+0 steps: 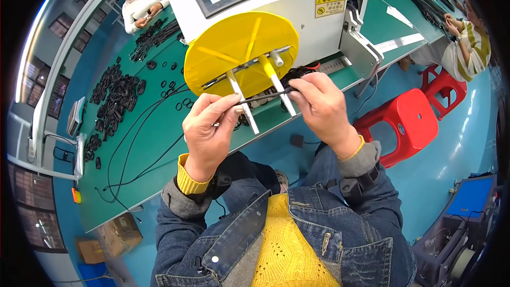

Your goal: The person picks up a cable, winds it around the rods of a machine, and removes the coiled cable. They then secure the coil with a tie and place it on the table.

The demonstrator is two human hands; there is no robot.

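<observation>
Between my two hands a short length of black cable [264, 97] is stretched, in front of a round yellow disc [218, 48] on a white machine [276, 8]. My left hand [210, 125] pinches one end between thumb and finger. The other end sits in the pinch of my right hand [320, 107]. Two metal pegs [249, 112] stick out from the disc toward me, close to the cable. Long black cables [143, 149] trail over the green table to the left of my left hand.
Many small coiled black cables [114, 95] lie on the green table [159, 180] at the left, with black rings beside them. Red stools [409, 122] stand at the right. One person [143, 2] works at the far left, another [467, 42] at the far right. Cardboard boxes [121, 234] sit below the table.
</observation>
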